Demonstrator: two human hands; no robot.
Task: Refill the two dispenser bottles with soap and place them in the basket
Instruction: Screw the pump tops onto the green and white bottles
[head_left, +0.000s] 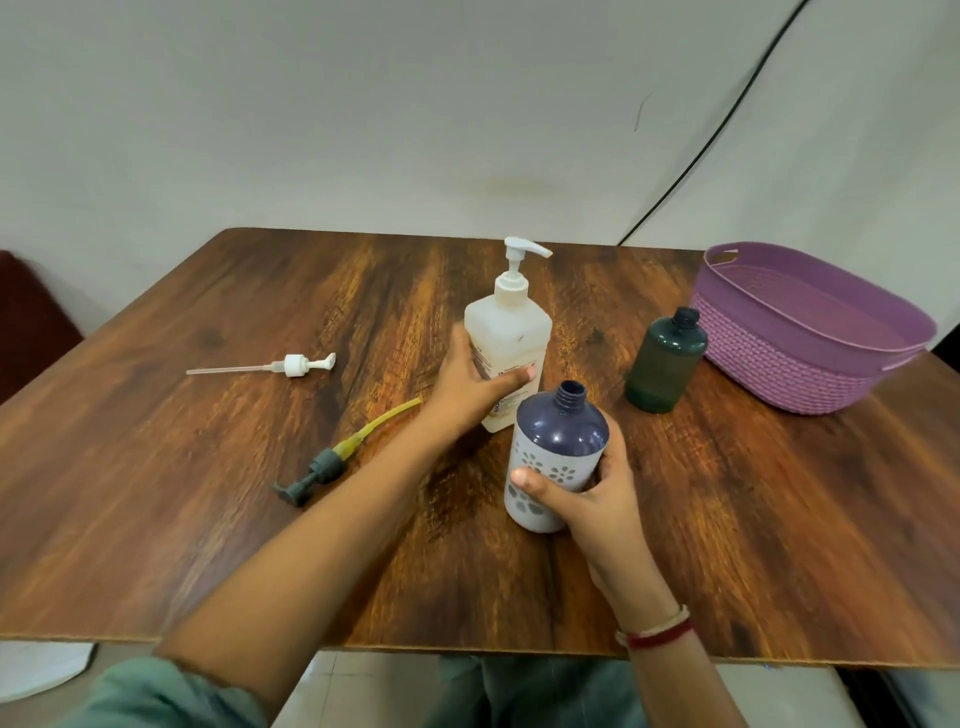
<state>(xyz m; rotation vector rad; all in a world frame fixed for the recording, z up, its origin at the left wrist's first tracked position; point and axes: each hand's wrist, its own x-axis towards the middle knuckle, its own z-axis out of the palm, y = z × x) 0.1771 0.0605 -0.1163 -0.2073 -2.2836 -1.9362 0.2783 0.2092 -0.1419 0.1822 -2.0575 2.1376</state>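
My left hand (470, 384) grips the lower body of a large translucent white soap bottle (511, 332) with a white pump on top, standing mid-table. My right hand (582, 493) holds a dark blue and white flowered dispenser bottle (556, 447) with its neck uncapped, just in front of the soap bottle. A dark green dispenser bottle (666, 361), also without a pump, stands to the right beside the purple basket (810, 374), which holds nothing I can see.
A white pump head (298, 364) with its thin tube lies at the left of the wooden table (208, 467). A grey pump head (322, 467) with a yellowish tube lies nearer, left of my left arm. A black cable runs down the wall behind.
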